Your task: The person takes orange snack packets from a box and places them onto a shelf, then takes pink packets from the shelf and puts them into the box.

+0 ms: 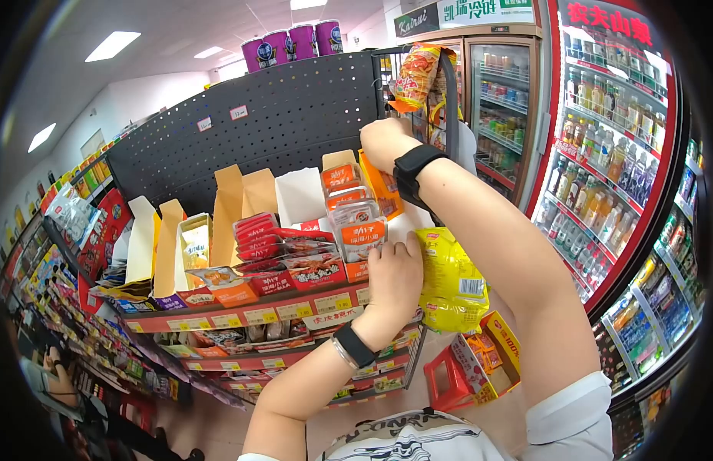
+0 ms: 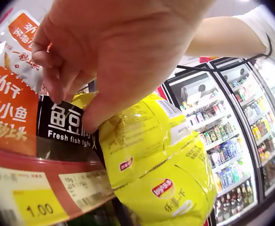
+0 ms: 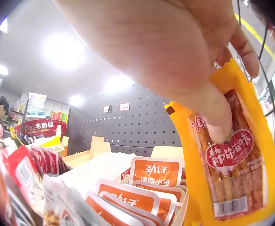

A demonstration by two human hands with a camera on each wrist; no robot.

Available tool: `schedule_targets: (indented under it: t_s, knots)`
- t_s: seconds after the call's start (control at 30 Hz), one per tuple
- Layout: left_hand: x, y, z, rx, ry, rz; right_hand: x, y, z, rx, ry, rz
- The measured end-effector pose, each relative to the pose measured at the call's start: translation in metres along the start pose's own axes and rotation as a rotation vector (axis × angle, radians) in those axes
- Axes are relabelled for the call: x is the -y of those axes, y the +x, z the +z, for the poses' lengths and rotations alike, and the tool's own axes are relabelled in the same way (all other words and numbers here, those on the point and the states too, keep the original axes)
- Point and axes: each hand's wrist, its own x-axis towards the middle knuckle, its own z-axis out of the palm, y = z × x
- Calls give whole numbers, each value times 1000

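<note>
My right hand (image 1: 391,142) pinches an orange-yellow snack packet (image 3: 234,160) with brown sticks behind its clear window. In the right wrist view, the thumb lies across its front. The packet stands upright beside the perforated back panel, right of the orange-labelled small-fish packets (image 1: 364,230). Lower down, my left hand (image 1: 395,280) grips the front edge of a black box marked Fresh fish tofu (image 2: 64,125), its fingers bent at the top edge and thumb at the right corner. A yellow chip bag (image 1: 452,280) hangs just right of this hand, close to the thumb.
Open snack boxes (image 1: 226,203) line the shelf to the left, above a price-tag strip (image 1: 295,311). Another snack bag (image 1: 418,77) hangs at the rack's upper end. Drink fridges (image 1: 602,154) stand to the right. A red and yellow carton (image 1: 502,349) sits low beside the rack.
</note>
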Motion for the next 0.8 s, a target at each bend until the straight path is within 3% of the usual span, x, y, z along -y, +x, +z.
schedule_targets:
  t_s: [0.03, 0.2, 0.37, 0.4, 0.5, 0.57, 0.7, 0.8]
  knots:
    - [0, 2, 0, 77, 20, -28, 2, 1, -3, 1, 11, 16]
    - [5, 3, 1, 110, -17, -8, -2, 15, 3, 50, 30, 40]
    - [6, -1, 2, 96, -110, 16, -8, 6, 1, 345, -3, -30]
    - [4, -2, 0, 120, -139, -8, -14, 13, 23, 206, 267, 99]
    - [4, -4, -2, 147, -184, -30, -15, 14, 41, 241, 238, -86]
    - [4, -5, -3, 148, -200, -33, -13, 14, 61, 120, 388, -63]
    - [4, -7, -10, 164, -266, -48, -7, 9, 68, 25, 368, -38]
    - [3, -8, -12, 167, -285, -59, 1, 10, 78, -4, 178, -73]
